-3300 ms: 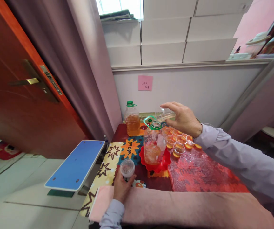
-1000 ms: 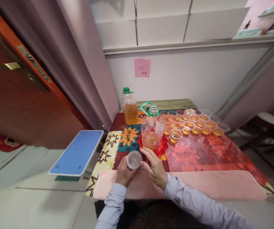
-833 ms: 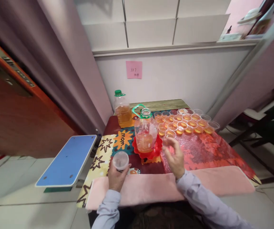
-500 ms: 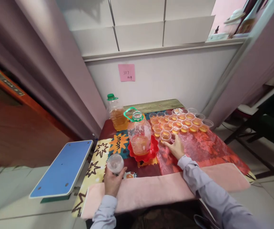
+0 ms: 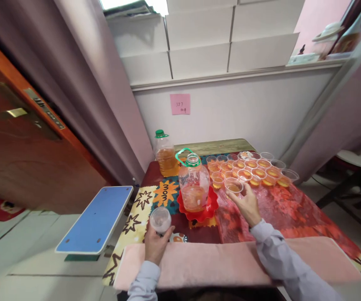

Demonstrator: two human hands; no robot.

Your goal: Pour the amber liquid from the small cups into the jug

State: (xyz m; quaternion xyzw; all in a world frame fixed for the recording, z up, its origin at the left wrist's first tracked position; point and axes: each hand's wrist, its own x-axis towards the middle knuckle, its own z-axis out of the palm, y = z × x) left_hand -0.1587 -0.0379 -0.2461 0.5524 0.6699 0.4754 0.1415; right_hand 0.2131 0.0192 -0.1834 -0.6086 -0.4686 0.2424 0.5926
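And here's the right hand (image 5: 246, 205), fingers clamped around an amber-filled cup (image 5: 234, 187) at the near edge of the rows of cups (image 5: 244, 174), right of the uncapped jug (image 5: 194, 188)! Over on the left, the left hand (image 5: 155, 244) has its fingers wrapped round a clear cup (image 5: 160, 220), near the red scalloped dish (image 5: 212, 207) that holds that jug on the patterned surface (image 5: 200, 235).
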